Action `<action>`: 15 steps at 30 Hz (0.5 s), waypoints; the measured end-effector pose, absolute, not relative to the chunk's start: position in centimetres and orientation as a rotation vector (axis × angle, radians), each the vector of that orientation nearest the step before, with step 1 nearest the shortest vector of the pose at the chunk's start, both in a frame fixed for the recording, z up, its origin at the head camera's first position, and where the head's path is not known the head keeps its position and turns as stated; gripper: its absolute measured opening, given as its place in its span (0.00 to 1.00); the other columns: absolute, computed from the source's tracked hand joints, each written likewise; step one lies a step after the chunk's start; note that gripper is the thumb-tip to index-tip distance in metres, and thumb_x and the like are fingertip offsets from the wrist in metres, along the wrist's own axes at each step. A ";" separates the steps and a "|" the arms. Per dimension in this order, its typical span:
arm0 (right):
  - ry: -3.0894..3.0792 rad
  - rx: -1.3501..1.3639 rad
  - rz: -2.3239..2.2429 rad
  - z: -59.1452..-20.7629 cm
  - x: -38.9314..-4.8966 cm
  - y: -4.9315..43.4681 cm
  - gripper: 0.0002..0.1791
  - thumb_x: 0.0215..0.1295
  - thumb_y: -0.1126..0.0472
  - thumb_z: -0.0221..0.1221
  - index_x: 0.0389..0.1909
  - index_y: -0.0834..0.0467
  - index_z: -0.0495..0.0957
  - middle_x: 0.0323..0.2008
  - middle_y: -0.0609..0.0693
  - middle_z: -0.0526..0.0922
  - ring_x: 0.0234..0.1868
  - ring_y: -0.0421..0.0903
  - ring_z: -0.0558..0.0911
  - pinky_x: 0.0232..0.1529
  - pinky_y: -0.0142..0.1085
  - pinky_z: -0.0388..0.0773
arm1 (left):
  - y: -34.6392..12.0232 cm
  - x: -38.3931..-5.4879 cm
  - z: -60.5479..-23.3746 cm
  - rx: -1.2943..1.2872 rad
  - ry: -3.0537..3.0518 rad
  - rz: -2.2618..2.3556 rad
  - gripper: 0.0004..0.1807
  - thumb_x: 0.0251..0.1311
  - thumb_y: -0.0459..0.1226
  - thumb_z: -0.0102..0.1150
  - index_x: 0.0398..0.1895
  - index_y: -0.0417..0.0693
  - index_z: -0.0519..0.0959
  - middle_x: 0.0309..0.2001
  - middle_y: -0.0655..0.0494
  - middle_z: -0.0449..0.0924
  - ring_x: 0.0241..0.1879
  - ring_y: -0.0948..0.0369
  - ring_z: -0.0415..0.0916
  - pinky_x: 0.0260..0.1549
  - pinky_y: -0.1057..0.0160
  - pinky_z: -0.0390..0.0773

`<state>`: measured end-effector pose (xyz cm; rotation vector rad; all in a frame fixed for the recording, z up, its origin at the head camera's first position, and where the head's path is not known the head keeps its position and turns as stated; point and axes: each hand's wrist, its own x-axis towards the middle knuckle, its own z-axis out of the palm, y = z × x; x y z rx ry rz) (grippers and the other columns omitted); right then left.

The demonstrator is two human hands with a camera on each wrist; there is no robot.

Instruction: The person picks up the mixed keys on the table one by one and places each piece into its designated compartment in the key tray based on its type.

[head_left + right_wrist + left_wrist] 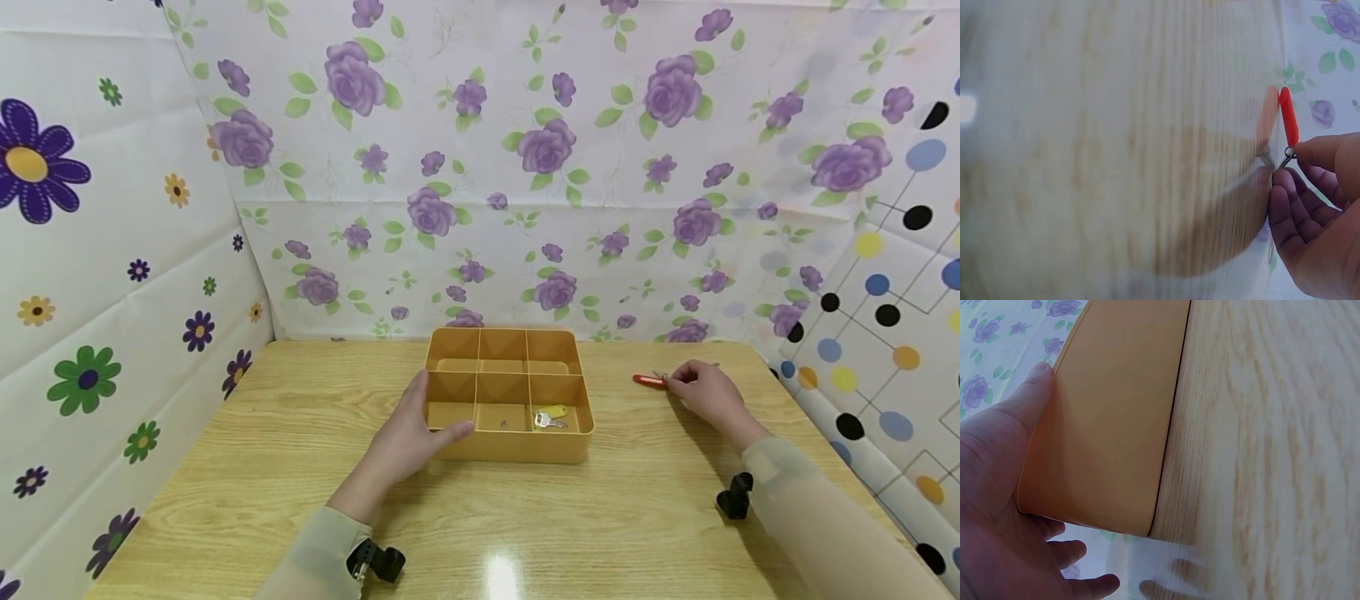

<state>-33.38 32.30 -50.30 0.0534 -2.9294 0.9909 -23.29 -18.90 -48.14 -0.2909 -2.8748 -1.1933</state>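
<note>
My left hand (408, 429) rests at the front left corner of an orange-tan divided box (517, 447). Its thumb lies on the front rim; the other fingers extend, spread, along the left side, as the left wrist view shows. Over at the right, my right hand (705, 393) pinches the metal ring of a red key tag (649, 381) between thumb and fingertips, low over the table. In the right wrist view the red tag (1289, 117) points away from the fingers, its ring (1289, 152) at the fingertips. Part of the ring is hidden by them.
The box's front right compartment holds a silver key (550, 421) with a yellow tag (553, 411). A tiny grey bit (503, 423) lies in the front middle compartment. Flowered cloth (487, 167) hangs behind the wooden table (600, 525), with patterned cloths on both sides.
</note>
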 end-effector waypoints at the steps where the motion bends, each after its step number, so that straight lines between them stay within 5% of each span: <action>1: -2.926 0.048 1.005 -50.3 -33.3 32.3 0.15 0.83 0.54 0.62 0.50 0.63 0.81 0.42 0.59 0.86 0.32 0.51 0.78 0.32 0.43 0.75 | -18.9 -23.3 -48.1 -0.291 -2.876 -1.193 0.71 0.68 0.66 0.71 0.91 0.40 0.36 0.90 0.39 0.38 0.85 0.37 0.49 0.79 0.34 0.58; 15: -2.830 0.012 1.185 -50.3 -33.1 32.5 0.19 0.87 0.51 0.57 0.56 0.66 0.76 0.46 0.64 0.89 0.34 0.52 0.85 0.26 0.41 0.80 | -18.9 -23.3 -48.1 -0.287 -2.884 -1.186 0.75 0.62 0.74 0.67 0.92 0.41 0.36 0.90 0.41 0.38 0.86 0.38 0.48 0.80 0.35 0.57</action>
